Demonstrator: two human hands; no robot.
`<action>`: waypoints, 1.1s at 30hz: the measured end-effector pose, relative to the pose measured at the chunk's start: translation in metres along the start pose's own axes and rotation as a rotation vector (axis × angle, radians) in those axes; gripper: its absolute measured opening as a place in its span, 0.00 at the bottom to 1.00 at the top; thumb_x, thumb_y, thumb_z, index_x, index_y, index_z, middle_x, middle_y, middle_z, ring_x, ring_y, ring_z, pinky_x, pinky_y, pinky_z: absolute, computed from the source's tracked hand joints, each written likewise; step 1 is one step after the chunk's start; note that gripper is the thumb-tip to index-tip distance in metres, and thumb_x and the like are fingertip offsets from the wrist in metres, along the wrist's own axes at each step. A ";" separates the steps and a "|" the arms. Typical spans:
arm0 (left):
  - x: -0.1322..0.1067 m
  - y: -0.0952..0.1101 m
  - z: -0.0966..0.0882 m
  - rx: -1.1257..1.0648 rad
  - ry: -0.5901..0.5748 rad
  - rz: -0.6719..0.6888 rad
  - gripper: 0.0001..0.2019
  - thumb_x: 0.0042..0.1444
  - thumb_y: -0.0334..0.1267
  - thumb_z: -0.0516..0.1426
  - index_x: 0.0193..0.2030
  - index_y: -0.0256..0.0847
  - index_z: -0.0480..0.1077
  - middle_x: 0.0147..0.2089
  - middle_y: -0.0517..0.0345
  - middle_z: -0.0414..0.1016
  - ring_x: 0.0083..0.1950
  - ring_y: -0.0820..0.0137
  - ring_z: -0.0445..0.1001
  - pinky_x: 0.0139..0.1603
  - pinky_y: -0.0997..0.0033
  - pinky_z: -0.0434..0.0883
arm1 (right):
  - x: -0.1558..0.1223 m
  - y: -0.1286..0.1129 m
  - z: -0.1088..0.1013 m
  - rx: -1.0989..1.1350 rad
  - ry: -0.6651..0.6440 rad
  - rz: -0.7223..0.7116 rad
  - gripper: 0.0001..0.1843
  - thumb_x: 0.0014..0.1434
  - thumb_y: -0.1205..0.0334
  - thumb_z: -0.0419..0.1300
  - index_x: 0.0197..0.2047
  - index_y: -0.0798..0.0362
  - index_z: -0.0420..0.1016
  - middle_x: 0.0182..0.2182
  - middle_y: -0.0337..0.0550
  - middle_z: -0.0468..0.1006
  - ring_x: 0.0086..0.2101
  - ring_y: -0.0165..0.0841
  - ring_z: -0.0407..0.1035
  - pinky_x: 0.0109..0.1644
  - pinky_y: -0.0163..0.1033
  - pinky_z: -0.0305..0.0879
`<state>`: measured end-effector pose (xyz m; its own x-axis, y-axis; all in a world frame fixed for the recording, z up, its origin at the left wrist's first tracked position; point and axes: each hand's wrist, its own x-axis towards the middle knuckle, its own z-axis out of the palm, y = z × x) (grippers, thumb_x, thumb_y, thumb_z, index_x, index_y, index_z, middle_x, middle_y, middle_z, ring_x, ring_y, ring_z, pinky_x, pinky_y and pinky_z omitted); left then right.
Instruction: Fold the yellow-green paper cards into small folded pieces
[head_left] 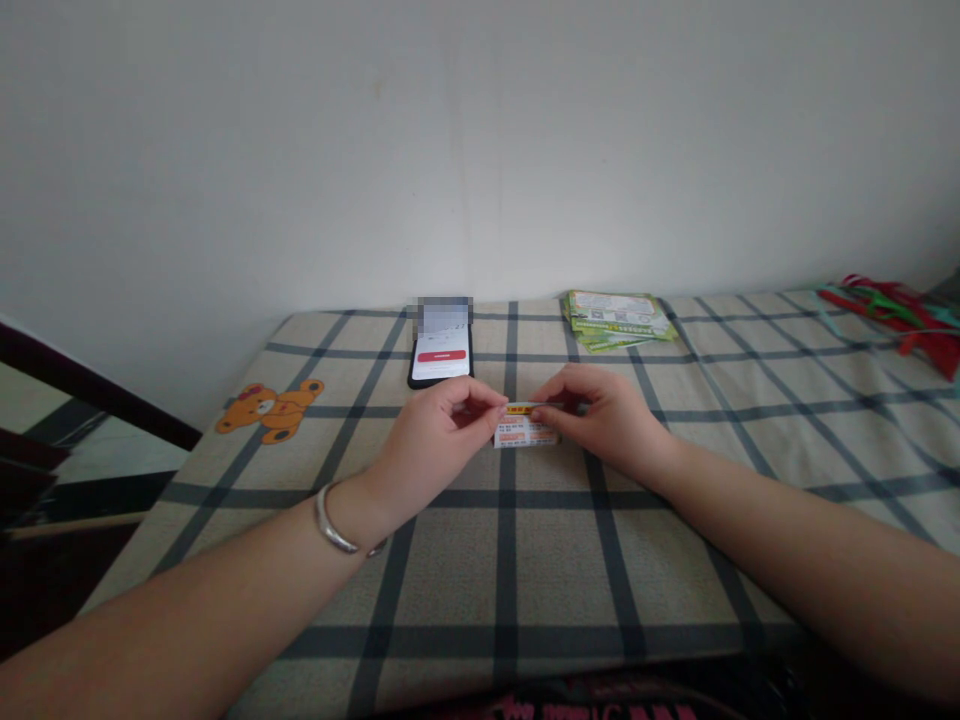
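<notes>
Mid-frame, the left hand (436, 435) and right hand (609, 420) both pinch a small printed card (525, 433); uneven pulling could easily tear it.

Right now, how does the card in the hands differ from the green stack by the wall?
The card is a single piece; the stack is several sheets, slightly fanned. The card is white with orange and yellow print; the stack is mostly green. The card is pinched between the left hand and right hand; the stack lies untouched on the cloth. Both are printed paper.
</notes>
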<state>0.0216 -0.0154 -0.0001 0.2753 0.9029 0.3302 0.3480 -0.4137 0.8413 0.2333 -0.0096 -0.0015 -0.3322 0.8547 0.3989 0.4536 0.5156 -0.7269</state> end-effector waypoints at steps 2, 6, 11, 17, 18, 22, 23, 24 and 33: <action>-0.001 0.000 0.000 0.043 -0.003 0.040 0.02 0.56 0.34 0.59 0.36 0.40 0.74 0.34 0.60 0.78 0.33 0.73 0.76 0.37 0.73 0.75 | 0.000 -0.003 -0.002 -0.071 -0.008 -0.087 0.01 0.55 0.66 0.64 0.32 0.52 0.77 0.26 0.36 0.73 0.26 0.26 0.65 0.29 0.32 0.59; -0.004 0.002 0.000 0.071 -0.017 0.110 0.02 0.57 0.33 0.59 0.36 0.41 0.74 0.35 0.61 0.78 0.35 0.74 0.77 0.38 0.75 0.75 | 0.000 -0.007 -0.004 -0.129 -0.002 -0.154 0.04 0.55 0.69 0.64 0.29 0.53 0.76 0.25 0.36 0.72 0.28 0.26 0.65 0.30 0.33 0.59; -0.002 0.005 -0.001 0.030 -0.003 0.171 0.05 0.58 0.30 0.59 0.41 0.40 0.70 0.38 0.61 0.76 0.39 0.75 0.77 0.41 0.76 0.75 | 0.002 -0.006 -0.006 -0.038 0.064 -0.045 0.05 0.54 0.67 0.64 0.27 0.53 0.75 0.24 0.36 0.71 0.25 0.27 0.63 0.29 0.34 0.58; 0.003 -0.002 -0.005 0.170 0.022 0.331 0.03 0.57 0.30 0.59 0.38 0.39 0.70 0.45 0.55 0.74 0.49 0.69 0.74 0.50 0.66 0.74 | 0.003 -0.001 -0.010 0.046 0.141 0.070 0.06 0.55 0.62 0.65 0.28 0.53 0.76 0.25 0.38 0.73 0.25 0.28 0.61 0.29 0.36 0.57; 0.003 -0.004 -0.005 0.192 0.021 0.342 0.03 0.57 0.30 0.59 0.38 0.39 0.71 0.45 0.55 0.74 0.49 0.69 0.73 0.51 0.65 0.73 | 0.003 -0.001 -0.010 0.060 0.144 0.081 0.06 0.55 0.62 0.65 0.28 0.53 0.75 0.25 0.38 0.73 0.26 0.28 0.62 0.29 0.36 0.57; 0.005 -0.009 -0.006 0.234 0.030 0.357 0.03 0.58 0.30 0.59 0.38 0.39 0.71 0.43 0.56 0.74 0.46 0.70 0.73 0.50 0.66 0.72 | 0.003 0.000 -0.009 0.088 0.141 0.107 0.06 0.54 0.61 0.66 0.28 0.53 0.76 0.25 0.38 0.74 0.26 0.29 0.63 0.30 0.37 0.57; 0.005 -0.009 -0.007 0.248 0.036 0.363 0.03 0.57 0.29 0.59 0.38 0.39 0.70 0.42 0.57 0.74 0.45 0.70 0.73 0.49 0.66 0.72 | 0.003 0.000 -0.008 0.091 0.137 0.110 0.06 0.54 0.61 0.66 0.28 0.53 0.76 0.25 0.38 0.74 0.27 0.29 0.64 0.30 0.37 0.57; 0.005 -0.008 -0.007 0.264 0.040 0.369 0.03 0.58 0.29 0.59 0.37 0.40 0.70 0.41 0.58 0.74 0.45 0.70 0.73 0.48 0.67 0.72 | 0.003 0.000 -0.007 0.096 0.132 0.113 0.06 0.53 0.61 0.66 0.28 0.53 0.76 0.25 0.38 0.74 0.27 0.29 0.64 0.31 0.37 0.57; 0.006 -0.003 -0.014 0.394 0.006 0.417 0.01 0.59 0.31 0.58 0.38 0.41 0.70 0.41 0.57 0.75 0.45 0.69 0.74 0.49 0.66 0.71 | 0.003 -0.001 -0.008 0.106 0.089 0.129 0.08 0.53 0.59 0.66 0.27 0.53 0.76 0.24 0.38 0.74 0.26 0.28 0.63 0.29 0.36 0.57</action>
<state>0.0096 -0.0071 0.0048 0.4563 0.6539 0.6035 0.5191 -0.7465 0.4163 0.2386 -0.0074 0.0045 -0.2004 0.9179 0.3426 0.3963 0.3958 -0.8285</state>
